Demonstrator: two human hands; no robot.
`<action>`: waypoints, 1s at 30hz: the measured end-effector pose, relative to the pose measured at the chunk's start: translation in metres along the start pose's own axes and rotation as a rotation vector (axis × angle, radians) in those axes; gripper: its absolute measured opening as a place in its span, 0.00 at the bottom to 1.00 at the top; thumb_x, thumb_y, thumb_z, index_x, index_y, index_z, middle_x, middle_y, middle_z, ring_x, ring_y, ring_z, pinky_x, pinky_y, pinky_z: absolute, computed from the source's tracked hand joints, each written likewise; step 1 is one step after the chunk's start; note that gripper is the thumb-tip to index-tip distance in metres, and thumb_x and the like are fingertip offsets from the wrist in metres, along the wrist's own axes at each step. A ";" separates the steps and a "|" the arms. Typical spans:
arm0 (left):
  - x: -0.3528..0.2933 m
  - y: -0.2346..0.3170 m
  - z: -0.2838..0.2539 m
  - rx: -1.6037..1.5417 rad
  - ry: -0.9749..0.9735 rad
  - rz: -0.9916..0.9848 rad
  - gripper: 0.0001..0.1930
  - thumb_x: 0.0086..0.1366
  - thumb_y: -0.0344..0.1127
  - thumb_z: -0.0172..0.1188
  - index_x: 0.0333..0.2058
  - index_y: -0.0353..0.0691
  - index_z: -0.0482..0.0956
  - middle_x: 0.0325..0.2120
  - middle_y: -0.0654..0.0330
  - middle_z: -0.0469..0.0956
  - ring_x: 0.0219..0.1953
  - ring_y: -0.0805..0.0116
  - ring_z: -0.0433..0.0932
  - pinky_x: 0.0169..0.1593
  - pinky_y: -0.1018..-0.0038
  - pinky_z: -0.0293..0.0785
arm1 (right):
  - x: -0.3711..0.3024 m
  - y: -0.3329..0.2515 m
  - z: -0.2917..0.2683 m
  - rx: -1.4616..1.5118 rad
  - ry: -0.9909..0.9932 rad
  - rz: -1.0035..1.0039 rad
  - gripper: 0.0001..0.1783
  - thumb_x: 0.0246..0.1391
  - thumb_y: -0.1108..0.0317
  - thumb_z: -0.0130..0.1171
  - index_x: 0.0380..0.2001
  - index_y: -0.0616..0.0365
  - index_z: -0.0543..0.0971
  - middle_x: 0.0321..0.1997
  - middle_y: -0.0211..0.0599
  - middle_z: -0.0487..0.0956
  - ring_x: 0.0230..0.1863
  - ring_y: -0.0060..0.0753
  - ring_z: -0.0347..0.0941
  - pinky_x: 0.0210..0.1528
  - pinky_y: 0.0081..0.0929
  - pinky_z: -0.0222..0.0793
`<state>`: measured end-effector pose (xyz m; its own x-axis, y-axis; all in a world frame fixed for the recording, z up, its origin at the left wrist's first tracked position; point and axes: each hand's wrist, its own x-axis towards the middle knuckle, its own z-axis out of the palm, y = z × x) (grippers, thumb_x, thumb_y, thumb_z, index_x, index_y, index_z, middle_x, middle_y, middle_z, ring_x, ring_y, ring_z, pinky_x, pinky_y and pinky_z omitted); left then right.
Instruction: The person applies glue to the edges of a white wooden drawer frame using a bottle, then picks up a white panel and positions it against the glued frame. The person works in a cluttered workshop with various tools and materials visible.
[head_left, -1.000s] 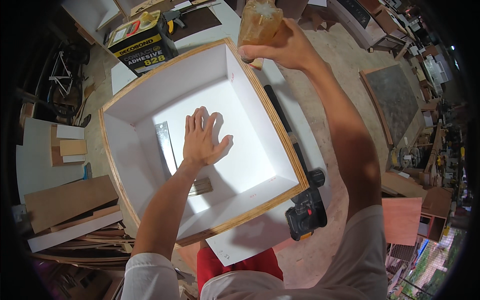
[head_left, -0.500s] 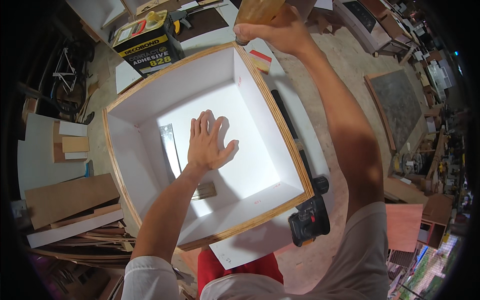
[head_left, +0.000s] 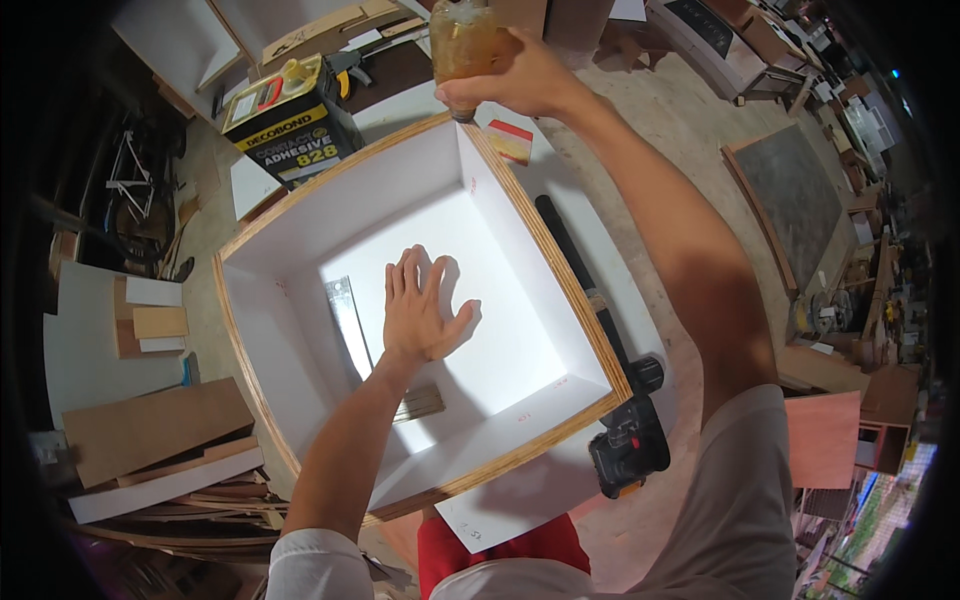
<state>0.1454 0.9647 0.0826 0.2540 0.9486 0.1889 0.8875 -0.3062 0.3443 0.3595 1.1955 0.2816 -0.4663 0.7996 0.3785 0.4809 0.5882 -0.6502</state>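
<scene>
You see a white-lined box (head_left: 500, 330) with tan plywood edges, an amber glue bottle (head_left: 462, 45), a black-and-yellow adhesive can (head_left: 290, 125), and a black nailer (head_left: 625, 450).

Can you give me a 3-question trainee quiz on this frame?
1. True or false: the left hand lies flat on the white floor inside the open box.
2. What does the right hand hold? A) drill B) amber glue bottle C) tape measure
3. Which tool lies inside the box beside the left hand?

Key
1. True
2. B: the amber glue bottle, nozzle down at the box's far plywood rim
3. The metal square
</scene>
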 end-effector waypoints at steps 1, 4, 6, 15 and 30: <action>-0.001 0.000 -0.001 -0.006 -0.007 -0.001 0.40 0.65 0.58 0.66 0.68 0.44 0.65 0.69 0.38 0.58 0.73 0.32 0.55 0.76 0.37 0.50 | 0.003 -0.002 0.004 -0.017 0.016 0.010 0.37 0.40 0.41 0.79 0.45 0.60 0.88 0.41 0.43 0.89 0.42 0.39 0.85 0.50 0.35 0.79; -0.001 0.000 -0.001 0.005 -0.004 0.008 0.39 0.65 0.57 0.66 0.68 0.43 0.66 0.69 0.37 0.59 0.72 0.32 0.56 0.75 0.38 0.51 | 0.000 -0.013 -0.006 0.043 -0.084 0.104 0.32 0.43 0.48 0.80 0.46 0.59 0.86 0.41 0.38 0.88 0.43 0.33 0.84 0.52 0.31 0.78; -0.002 -0.002 -0.001 0.005 0.005 0.012 0.38 0.65 0.57 0.66 0.67 0.43 0.67 0.68 0.37 0.59 0.71 0.32 0.57 0.74 0.39 0.52 | 0.000 -0.013 -0.005 0.106 -0.114 0.119 0.33 0.43 0.48 0.81 0.46 0.61 0.86 0.41 0.38 0.88 0.44 0.33 0.84 0.52 0.31 0.78; -0.001 0.000 -0.001 0.004 0.029 0.034 0.38 0.64 0.56 0.68 0.66 0.41 0.69 0.67 0.37 0.60 0.68 0.34 0.60 0.72 0.42 0.57 | 0.012 -0.008 -0.004 0.117 -0.036 0.156 0.39 0.38 0.42 0.81 0.47 0.62 0.86 0.44 0.44 0.87 0.44 0.37 0.84 0.49 0.34 0.79; -0.001 -0.001 0.000 0.014 0.032 0.046 0.38 0.64 0.55 0.67 0.67 0.42 0.67 0.67 0.35 0.61 0.69 0.33 0.59 0.73 0.40 0.54 | 0.009 -0.018 -0.010 0.096 -0.255 0.168 0.36 0.42 0.47 0.79 0.50 0.60 0.84 0.45 0.42 0.87 0.43 0.35 0.84 0.51 0.34 0.80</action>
<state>0.1440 0.9638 0.0822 0.2824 0.9305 0.2331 0.8808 -0.3478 0.3214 0.3540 1.1928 0.3031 -0.5629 0.8215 0.0911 0.5006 0.4265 -0.7533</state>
